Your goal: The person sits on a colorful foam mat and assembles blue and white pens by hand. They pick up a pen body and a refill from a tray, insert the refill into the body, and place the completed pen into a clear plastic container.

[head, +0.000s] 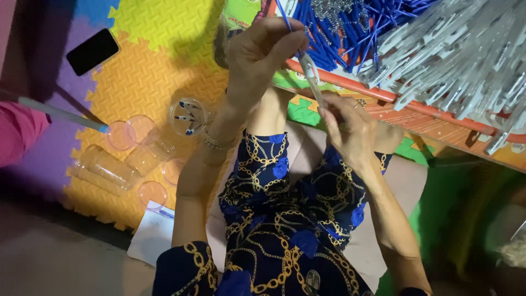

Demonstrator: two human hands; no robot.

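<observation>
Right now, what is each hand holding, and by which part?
The left hand pinches a thin blue refill near its lower end. The right hand holds a clear pen barrel by its lower end.

We see a floor of coloured foam mats [148, 77]; on it lie a black phone [92, 51], clear plastic cups [109, 167] and a white paper [153, 233] nearer us.

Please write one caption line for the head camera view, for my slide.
Left hand feeds a thin blue refill into a clear plastic pen barrel held by the right hand.
</observation>
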